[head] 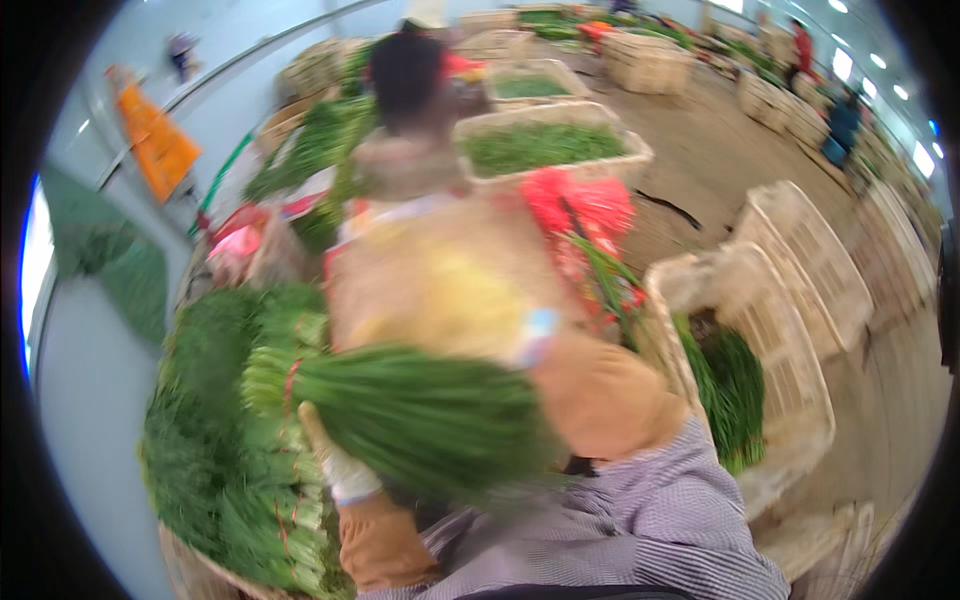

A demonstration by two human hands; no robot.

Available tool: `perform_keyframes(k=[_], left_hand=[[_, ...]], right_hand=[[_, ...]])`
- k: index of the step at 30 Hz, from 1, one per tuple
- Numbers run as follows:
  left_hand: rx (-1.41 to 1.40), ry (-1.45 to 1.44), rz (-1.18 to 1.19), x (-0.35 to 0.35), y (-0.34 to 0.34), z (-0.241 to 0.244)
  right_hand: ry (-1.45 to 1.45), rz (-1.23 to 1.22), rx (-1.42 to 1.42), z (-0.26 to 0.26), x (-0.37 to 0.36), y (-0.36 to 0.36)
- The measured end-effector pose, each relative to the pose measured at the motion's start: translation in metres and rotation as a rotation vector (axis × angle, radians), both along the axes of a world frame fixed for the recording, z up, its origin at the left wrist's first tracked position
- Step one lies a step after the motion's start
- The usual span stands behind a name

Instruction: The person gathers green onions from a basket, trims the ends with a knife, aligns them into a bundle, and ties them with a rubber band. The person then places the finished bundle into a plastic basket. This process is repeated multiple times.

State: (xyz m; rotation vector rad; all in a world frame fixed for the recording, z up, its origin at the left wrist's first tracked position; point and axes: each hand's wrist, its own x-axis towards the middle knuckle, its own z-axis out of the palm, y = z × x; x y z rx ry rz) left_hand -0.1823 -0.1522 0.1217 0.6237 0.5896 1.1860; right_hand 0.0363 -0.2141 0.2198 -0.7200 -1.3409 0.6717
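A large bunch of garlic chives point(420, 405), tied near its pale stem ends with a red band point(291, 384), lies sideways in front of me. My left hand point(334, 454), in a pale glove, grips it from below near the band. Beyond the leaves, my right hand point(480, 300) is a yellowish motion blur in front of another person's back; its finger pose is unclear. More banded bunches point(285, 480) are stacked at my left, stems facing right and leaves facing left.
Close ahead a person point(412, 165) sits with their back to me. Right of me, a plastic crate point(787, 390) holds loose chives point(727, 390). Red plastic strands point(585, 202) hang beside that person. Crates of greens point(555, 146) stand farther ahead; a wall point(97, 420) runs along the left.
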Motion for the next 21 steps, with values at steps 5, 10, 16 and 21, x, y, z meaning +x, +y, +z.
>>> perform_keyframes(k=[5,10,16,21], left_hand=[[0.052,0.111,0.015,0.011,-0.025,0.019],[0.516,0.476,-0.111,0.021,-0.013,0.027],[0.695,0.561,-0.25,0.103,-0.081,0.038],[0.721,0.795,-0.979,0.151,-0.153,0.002]], right_hand=[[-0.089,0.203,-0.463,-0.057,-0.033,-0.019],[0.371,0.178,-0.345,-0.114,-0.056,-0.062],[0.564,-0.232,-0.155,-0.121,-0.012,-0.106],[0.673,-0.448,-0.022,-0.106,0.077,-0.208]])
